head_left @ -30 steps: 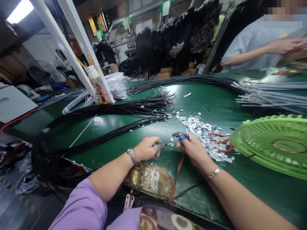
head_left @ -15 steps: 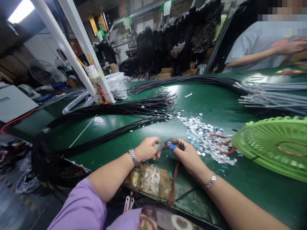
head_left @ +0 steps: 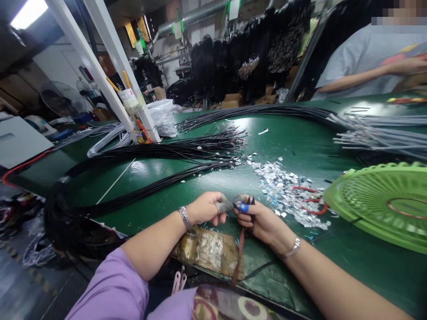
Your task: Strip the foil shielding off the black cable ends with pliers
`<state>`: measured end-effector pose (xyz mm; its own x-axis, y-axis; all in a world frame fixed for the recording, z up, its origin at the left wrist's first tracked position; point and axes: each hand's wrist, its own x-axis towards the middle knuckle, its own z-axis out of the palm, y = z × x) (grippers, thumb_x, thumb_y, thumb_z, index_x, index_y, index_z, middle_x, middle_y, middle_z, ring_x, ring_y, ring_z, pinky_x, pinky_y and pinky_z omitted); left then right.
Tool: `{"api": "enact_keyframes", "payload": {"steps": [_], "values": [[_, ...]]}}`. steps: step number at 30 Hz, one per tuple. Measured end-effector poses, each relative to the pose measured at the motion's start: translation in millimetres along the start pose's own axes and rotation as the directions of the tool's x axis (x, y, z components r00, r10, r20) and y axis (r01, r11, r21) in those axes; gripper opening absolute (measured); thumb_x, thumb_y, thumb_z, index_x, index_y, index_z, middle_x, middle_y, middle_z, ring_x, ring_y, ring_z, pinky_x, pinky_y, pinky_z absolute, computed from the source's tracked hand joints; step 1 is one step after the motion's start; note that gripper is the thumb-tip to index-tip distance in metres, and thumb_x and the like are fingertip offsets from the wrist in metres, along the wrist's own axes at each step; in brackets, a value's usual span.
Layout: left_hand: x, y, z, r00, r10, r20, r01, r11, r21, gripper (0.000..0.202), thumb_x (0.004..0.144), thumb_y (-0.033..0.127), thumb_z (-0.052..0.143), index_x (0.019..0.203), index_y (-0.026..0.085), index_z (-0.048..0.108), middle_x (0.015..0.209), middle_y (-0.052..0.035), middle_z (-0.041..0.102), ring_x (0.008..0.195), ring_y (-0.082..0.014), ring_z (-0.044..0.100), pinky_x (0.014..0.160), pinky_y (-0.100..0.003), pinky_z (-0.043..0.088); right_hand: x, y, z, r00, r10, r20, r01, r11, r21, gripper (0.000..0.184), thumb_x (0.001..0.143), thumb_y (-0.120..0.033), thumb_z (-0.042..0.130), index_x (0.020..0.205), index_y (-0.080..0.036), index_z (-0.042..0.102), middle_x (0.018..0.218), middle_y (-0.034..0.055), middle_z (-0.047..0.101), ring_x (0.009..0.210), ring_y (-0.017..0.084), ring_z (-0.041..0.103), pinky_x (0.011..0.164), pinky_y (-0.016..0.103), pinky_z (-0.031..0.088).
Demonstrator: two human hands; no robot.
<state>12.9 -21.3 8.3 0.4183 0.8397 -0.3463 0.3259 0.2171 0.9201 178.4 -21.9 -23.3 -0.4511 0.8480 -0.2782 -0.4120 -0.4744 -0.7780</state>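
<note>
My left hand (head_left: 206, 209), with grey wraps on its thumb and finger and a metal watch at the wrist, pinches near the right hand's fingertips. What it pinches is too small and hidden to make out. My right hand (head_left: 263, 222) is closed, with blue tape round one finger and a grey wrap on another. A small dark pointed tool (head_left: 252, 202) sticks up between its fingers; most of it is hidden. The fingertips of both hands meet or nearly meet. Below them hangs a reddish-brown strap (head_left: 238, 262), beside a worn, tape-covered block (head_left: 213, 251) at the table's edge.
Black cable bundles (head_left: 160, 181) curve across the green table (head_left: 187, 195). A heap of silvery scraps (head_left: 283, 184) lies beyond my hands, with red handles (head_left: 316, 206) beside a green plastic basket (head_left: 376, 200). Grey cables (head_left: 373, 138) lie far right. A co-worker (head_left: 360, 62) is across the table.
My right hand has turned slightly and moved a little right; its lower fingers now show curled. The left hand stays nearly in place, still pinching.
</note>
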Motion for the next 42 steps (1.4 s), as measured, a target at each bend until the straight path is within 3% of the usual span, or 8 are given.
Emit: {"api": "enact_keyframes", "payload": {"steps": [12, 17, 23, 31, 34, 38, 40, 42], "values": [[1.8, 0.5, -2.0, 0.995, 0.016, -0.096, -0.004, 0.992, 0.127, 0.024, 0.079, 0.038, 0.058, 0.074, 0.016, 0.05, 0.045, 0.0085, 0.047, 0.031, -0.0039, 0.037, 0.033, -0.015, 0.027, 0.7, 3.1, 0.5, 0.961, -0.26, -0.094, 0.218, 0.921, -0.324, 0.032, 0.053, -0.035, 0.082, 0.065, -0.017, 0.058, 0.049, -0.0063, 0.047, 0.041, 0.005, 0.031, 0.038, 0.02, 0.019], [2.6, -0.8, -2.7, 0.997, 0.03, -0.075, -0.022, 0.994, 0.105, 0.03, 0.077, 0.044, 0.059, 0.073, 0.016, 0.05, 0.045, 0.008, 0.048, 0.031, -0.004, 0.037, 0.033, -0.015, 0.027, 1.3, 2.1, -0.3, 0.976, -0.206, -0.07, 0.186, 0.957, -0.222, 0.032, 0.05, -0.03, 0.084, 0.064, -0.018, 0.059, 0.051, -0.0045, 0.053, 0.039, 0.003, 0.031, 0.037, 0.019, 0.017], [1.1, 0.3, -3.7, 0.998, -0.02, 0.056, 0.022, 0.999, -0.047, 0.041, 0.07, 0.054, 0.063, 0.069, 0.017, 0.046, 0.044, 0.0078, 0.048, 0.03, -0.0033, 0.035, 0.032, -0.016, 0.025, 0.2, 1.0, -1.4, 0.999, 0.019, 0.051, -0.022, 0.998, 0.064, 0.035, 0.043, -0.027, 0.086, 0.062, -0.019, 0.058, 0.05, -0.004, 0.055, 0.037, 0.002, 0.027, 0.036, 0.017, 0.012], [4.9, -4.8, -6.7, 0.998, -0.012, -0.055, 0.017, 0.996, 0.093, 0.027, 0.079, 0.043, 0.055, 0.073, 0.017, 0.048, 0.045, 0.0082, 0.046, 0.033, -0.0046, 0.034, 0.037, -0.017, 0.026, -1.0, 0.1, 2.0, 0.99, -0.131, -0.048, 0.122, 0.98, -0.157, 0.03, 0.047, -0.024, 0.082, 0.067, -0.018, 0.06, 0.051, -0.0048, 0.055, 0.038, 0.003, 0.031, 0.036, 0.018, 0.017], [1.7, -4.9, -7.5, 0.978, 0.176, -0.11, -0.117, 0.906, 0.406, 0.018, 0.081, 0.033, 0.054, 0.074, 0.017, 0.053, 0.051, 0.0049, 0.05, 0.042, -0.0071, 0.041, 0.046, -0.019, 0.03, -1.5, -0.6, 2.6, 0.974, -0.206, -0.097, 0.167, 0.934, -0.317, 0.023, 0.053, -0.026, 0.078, 0.061, -0.018, 0.058, 0.046, -0.0054, 0.05, 0.039, 0.005, 0.032, 0.037, 0.019, 0.019], [-4.9, -2.8, -7.7, 0.895, 0.445, 0.036, -0.32, 0.585, 0.745, 0.012, 0.077, 0.024, 0.057, 0.068, 0.017, 0.058, 0.063, -0.0009, 0.059, 0.06, -0.0115, 0.051, 0.056, -0.022, 0.032, -1.5, -1.1, -1.1, 0.995, -0.088, -0.039, 0.069, 0.939, -0.338, 0.023, 0.059, -0.031, 0.071, 0.054, -0.019, 0.052, 0.043, -0.0044, 0.049, 0.036, 0.004, 0.03, 0.035, 0.019, 0.018], [-6.3, -2.5, -7.4, 0.881, 0.463, 0.103, -0.387, 0.577, 0.719, 0.011, 0.077, 0.023, 0.056, 0.069, 0.017, 0.058, 0.065, -0.0016, 0.06, 0.061, -0.0116, 0.052, 0.058, -0.022, 0.034, -2.0, -1.4, -3.4, 0.995, 0.068, 0.07, -0.049, 0.97, -0.24, 0.026, 0.06, -0.036, 0.07, 0.056, -0.02, 0.05, 0.04, -0.0062, 0.044, 0.033, 0.004, 0.024, 0.034, 0.019, 0.014], [-5.8, -2.8, -6.7, 0.895, 0.438, 0.087, -0.4, 0.7, 0.592, 0.016, 0.081, 0.029, 0.055, 0.071, 0.016, 0.057, 0.061, -0.0007, 0.059, 0.057, -0.01, 0.051, 0.056, -0.02, 0.035, -2.6, -1.7, -4.8, 0.977, 0.139, 0.16, -0.111, 0.979, -0.172, 0.031, 0.061, -0.044, 0.07, 0.058, -0.021, 0.049, 0.039, -0.0075, 0.041, 0.032, 0.004, 0.022, 0.034, 0.019, 0.013]]}}
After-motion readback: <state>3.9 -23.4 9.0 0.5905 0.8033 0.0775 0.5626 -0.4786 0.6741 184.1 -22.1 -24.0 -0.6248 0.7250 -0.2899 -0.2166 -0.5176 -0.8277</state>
